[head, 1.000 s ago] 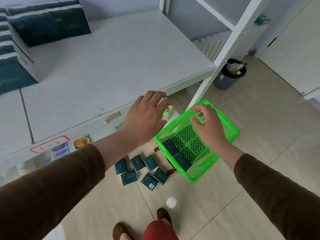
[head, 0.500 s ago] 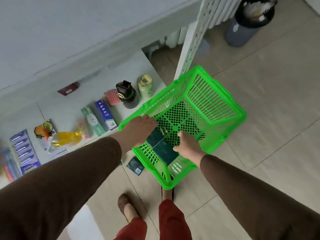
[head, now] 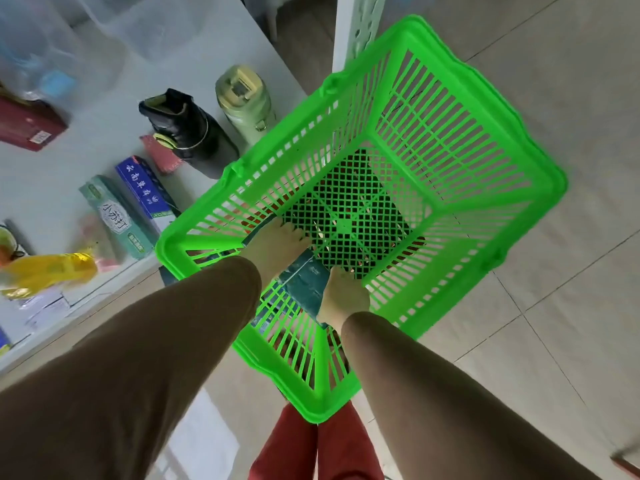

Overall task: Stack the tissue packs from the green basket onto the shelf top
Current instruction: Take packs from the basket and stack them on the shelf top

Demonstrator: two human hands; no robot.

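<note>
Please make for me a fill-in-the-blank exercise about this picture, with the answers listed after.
1. Both hands reach into the ____ plastic lattice basket.
2. The right hand touches a dark teal ____ pack.
3. On the white lower shelf, beside the pale green flask, stands a ____ flask.

Answers: green; tissue; black

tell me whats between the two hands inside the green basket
In the head view, a dark teal tissue pack sits between the left hand and right hand, inside the green plastic mesh basket.
</note>
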